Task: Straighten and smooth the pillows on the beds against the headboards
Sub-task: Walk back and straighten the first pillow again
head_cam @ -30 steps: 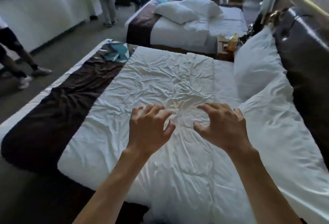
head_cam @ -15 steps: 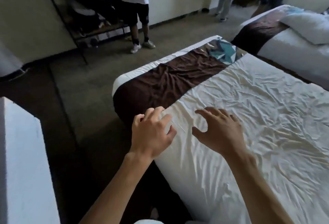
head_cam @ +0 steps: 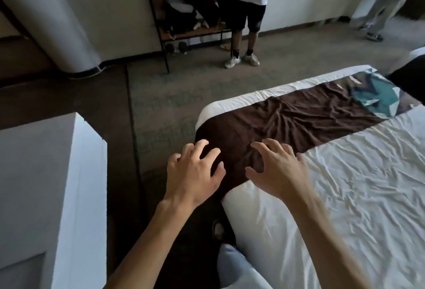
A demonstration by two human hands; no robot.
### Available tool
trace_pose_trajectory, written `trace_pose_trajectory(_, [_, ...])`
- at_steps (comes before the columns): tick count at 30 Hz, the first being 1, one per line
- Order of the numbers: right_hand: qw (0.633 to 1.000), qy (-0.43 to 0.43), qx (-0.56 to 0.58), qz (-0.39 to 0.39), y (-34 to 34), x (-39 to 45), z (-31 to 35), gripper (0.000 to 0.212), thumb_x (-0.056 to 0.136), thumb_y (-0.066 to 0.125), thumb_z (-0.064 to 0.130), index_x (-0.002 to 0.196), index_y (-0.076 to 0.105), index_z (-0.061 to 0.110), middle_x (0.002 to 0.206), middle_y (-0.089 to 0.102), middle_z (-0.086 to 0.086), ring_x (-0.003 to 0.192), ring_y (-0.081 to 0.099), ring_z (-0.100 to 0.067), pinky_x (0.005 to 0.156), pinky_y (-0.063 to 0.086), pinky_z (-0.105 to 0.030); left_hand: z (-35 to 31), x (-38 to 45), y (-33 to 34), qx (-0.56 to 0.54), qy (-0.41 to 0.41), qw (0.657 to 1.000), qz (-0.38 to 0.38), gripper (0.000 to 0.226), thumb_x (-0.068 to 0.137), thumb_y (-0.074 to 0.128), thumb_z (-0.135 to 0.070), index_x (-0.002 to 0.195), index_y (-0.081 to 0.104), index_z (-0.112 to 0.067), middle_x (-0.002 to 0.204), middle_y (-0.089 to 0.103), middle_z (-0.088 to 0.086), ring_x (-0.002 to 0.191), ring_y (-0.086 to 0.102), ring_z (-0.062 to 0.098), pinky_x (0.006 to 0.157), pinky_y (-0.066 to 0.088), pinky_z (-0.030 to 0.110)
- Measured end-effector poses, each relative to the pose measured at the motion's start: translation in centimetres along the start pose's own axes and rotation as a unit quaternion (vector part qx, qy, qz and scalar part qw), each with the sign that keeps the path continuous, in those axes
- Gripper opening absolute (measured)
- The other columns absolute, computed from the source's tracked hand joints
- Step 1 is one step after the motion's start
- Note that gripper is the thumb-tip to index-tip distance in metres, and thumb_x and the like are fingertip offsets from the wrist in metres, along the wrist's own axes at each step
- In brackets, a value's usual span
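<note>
Person has swung away from the headboard end; pillows now out of view. Left hand (head_cam: 194,171) & right hand (head_cam: 279,169), both spread, empty, hover over the bed's brown runner (head_cam: 299,118) at foot corner. Prob. repositioning, no smoothing yet.

White wrinkled sheet (head_cam: 358,192), dark brown runner (head_cam: 287,123) with teal patch (head_cam: 377,92).

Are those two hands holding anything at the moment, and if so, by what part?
Nothing is held. The left hand and right hand hover with fingers spread and empty above the dark brown bed runner.
</note>
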State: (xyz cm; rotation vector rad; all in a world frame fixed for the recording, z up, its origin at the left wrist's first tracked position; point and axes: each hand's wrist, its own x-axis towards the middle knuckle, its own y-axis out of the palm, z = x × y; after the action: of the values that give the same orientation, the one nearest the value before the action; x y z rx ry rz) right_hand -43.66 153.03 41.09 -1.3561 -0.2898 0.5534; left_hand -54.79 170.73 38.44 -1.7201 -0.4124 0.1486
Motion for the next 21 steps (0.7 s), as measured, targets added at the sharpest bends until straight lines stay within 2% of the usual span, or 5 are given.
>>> trace_pose_trajectory(11, [0.998,-0.062,0.005,0.032,-0.2,21.4,3.5,0.07,0.079,0.05,0.067,0.144,0.038,0.043,0.156,0.036,0.012,0.145,0.032,-0.022,0.113,0.029,-0.061,8.1,17.8,1.7,0.032,-0.041,0.999,0.006,0.048,0.092,0.04,-0.057,0.125,0.064,-0.031,0.14,0.057,0.0,0.118,0.059,0.021,0.086,0.053,0.047])
trace_pose_trajectory(21, [0.995,-0.085,0.007,0.054,-0.6,40.9,8.0,0.068,0.082,0.05,0.066,0.144,0.035,0.043,0.157,0.035,0.013,0.145,0.031,-0.02,0.114,0.028,-0.06,17.0,34.5,3.9,0.02,-0.07,0.997,0.022,0.043,0.092,0.042,-0.055,0.121,0.067,-0.035,0.141,0.057,-0.006,0.126,0.054,0.016,0.093,0.048,0.049])
